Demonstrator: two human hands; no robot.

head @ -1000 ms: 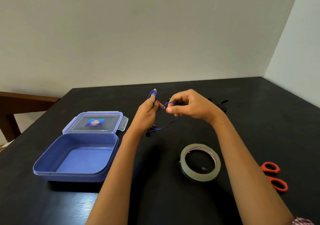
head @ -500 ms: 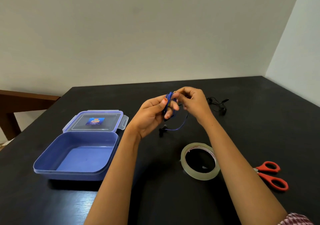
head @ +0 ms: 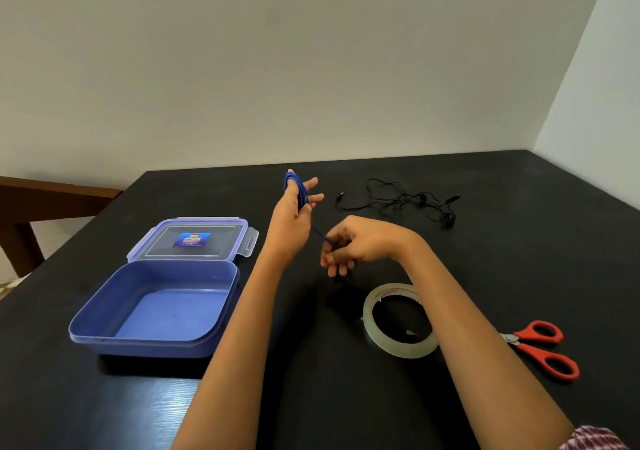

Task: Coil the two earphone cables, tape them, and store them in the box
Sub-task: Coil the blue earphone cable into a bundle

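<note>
Blue cable (head: 298, 191) looped on left hand's (head: 289, 223) fingers (head: 313, 182), black cable (head: 398, 201) tangled far right, tape roll (head: 398, 351) near, open box (head: 152, 341) left.

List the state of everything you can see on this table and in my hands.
Blue cable: mostly wound round left hand fingers, tail taut to right hand.
Left hand: fingers straight, carrying the coil.
Right hand: pinches the tail.
Black cable: loose, tangled on the table.
Box: open, empty.
Tape: flat on table.
Scissors: on table, blades mostly hidden.
</note>
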